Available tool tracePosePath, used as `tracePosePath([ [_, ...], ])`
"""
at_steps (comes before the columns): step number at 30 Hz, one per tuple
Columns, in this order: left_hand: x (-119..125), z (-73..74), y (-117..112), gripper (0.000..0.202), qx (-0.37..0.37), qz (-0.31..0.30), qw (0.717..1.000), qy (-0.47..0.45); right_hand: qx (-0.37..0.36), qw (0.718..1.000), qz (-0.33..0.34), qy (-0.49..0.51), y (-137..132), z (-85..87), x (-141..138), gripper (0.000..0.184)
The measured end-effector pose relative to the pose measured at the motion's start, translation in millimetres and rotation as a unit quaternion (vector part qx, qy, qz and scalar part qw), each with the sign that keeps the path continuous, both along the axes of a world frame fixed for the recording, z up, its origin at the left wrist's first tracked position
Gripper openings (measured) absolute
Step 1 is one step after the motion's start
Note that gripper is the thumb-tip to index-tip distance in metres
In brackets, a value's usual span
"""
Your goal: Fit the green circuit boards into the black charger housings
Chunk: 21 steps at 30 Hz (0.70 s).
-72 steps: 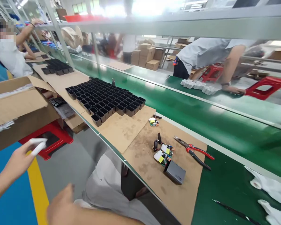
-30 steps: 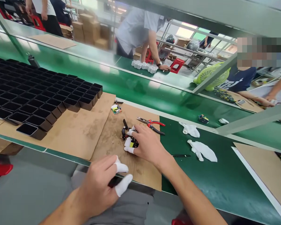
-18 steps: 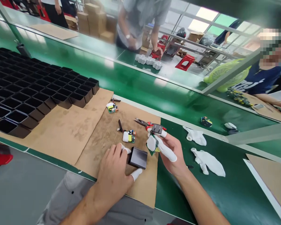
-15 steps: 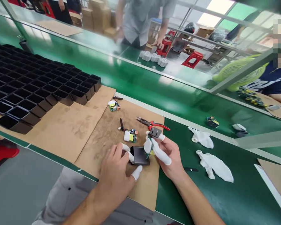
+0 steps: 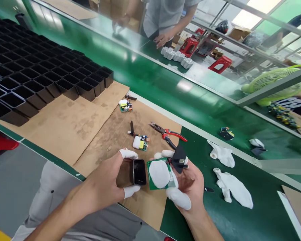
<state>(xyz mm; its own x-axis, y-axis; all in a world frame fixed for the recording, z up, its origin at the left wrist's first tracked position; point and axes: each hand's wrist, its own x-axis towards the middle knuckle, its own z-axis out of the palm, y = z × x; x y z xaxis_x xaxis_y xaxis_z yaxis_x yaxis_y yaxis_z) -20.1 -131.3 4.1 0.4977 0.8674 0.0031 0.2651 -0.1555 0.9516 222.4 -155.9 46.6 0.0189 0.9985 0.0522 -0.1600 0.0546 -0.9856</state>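
My left hand [image 5: 107, 182] wears white finger cots and grips a small black plastic housing [image 5: 138, 172], its open end turned toward my right hand. My right hand [image 5: 184, 182], also in finger cots, holds a green circuit board [image 5: 160, 174] with a white pad on it and a black plug piece [image 5: 178, 158] attached. Board and housing are close together, a small gap apart, above the front edge of a brown cardboard sheet [image 5: 110, 134].
On the cardboard lie another circuit board [image 5: 139, 143], a third board [image 5: 125, 105] and red-handled pliers [image 5: 168, 133]. Rows of empty black housings [image 5: 40, 80] fill the left. White gloves [image 5: 232, 190] lie on the green belt [image 5: 165, 90]. A person leans over white parts [image 5: 177, 56] beyond the belt.
My left hand lifted the black housing off the cardboard and turned its opening toward the board. My right hand brought the circuit board closer to me. The view dropped and shifted right.
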Motion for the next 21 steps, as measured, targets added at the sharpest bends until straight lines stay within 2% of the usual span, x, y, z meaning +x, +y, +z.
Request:
tracePosePath([
  [2, 1, 1.6, 1, 0.053, 0.019, -0.013, 1.000, 0.005, 0.000, 1.000, 0.009, -0.009, -2, 1.8, 0, 0.066],
  [5, 0, 5.2, 2, 0.048, 0.035, -0.017, 0.999, 0.003, -0.002, 0.999, 0.008, -0.039, -5, 2.6, 4, 0.068],
  [10, -3, 4.5, 0, 0.058, 0.016, -0.031, 0.999, 0.018, 0.002, 0.997, 0.027, -0.066, -7, 0.3, 5, 0.071],
  [14, -5, -0.5, -2, 0.064, 0.022, -0.043, 0.999, 0.017, 0.002, 0.995, 0.072, -0.064, -6, 1.8, 2, 0.067],
  [19, -6, -6.0, -4, 0.069, 0.028, -0.038, 0.999, 0.008, 0.053, 0.992, 0.062, -0.101, -3, 3.5, 0, 0.072],
  [21, -7, -6.3, -4, 0.064, 0.023, -0.043, 0.999, 0.010, 0.056, 0.989, 0.063, -0.120, -4, 3.0, 1, 0.072],
])
